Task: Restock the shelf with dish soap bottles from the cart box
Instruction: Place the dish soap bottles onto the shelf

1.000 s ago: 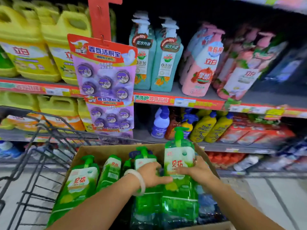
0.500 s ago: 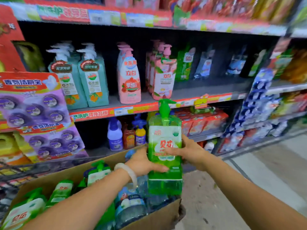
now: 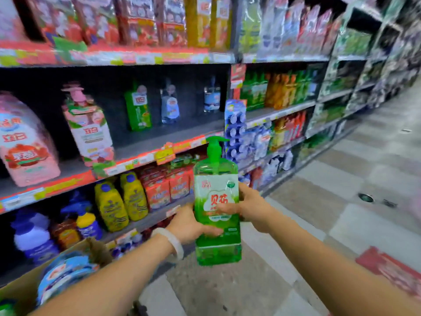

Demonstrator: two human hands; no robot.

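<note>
Green pump bottle upright, in the air over the aisle floor, clear of the cardboard box. Left hand and right hand grip its sides. Box holds blue-labelled bottles. Shelf front edge bare.

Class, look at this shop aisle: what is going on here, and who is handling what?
A person is restocking. Both hands, the left hand and the right hand, grip one green dish soap bottle upright, in the air above the floor. It is out of the cardboard box at lower left, in front of the shelf, and not yet placed.
</note>
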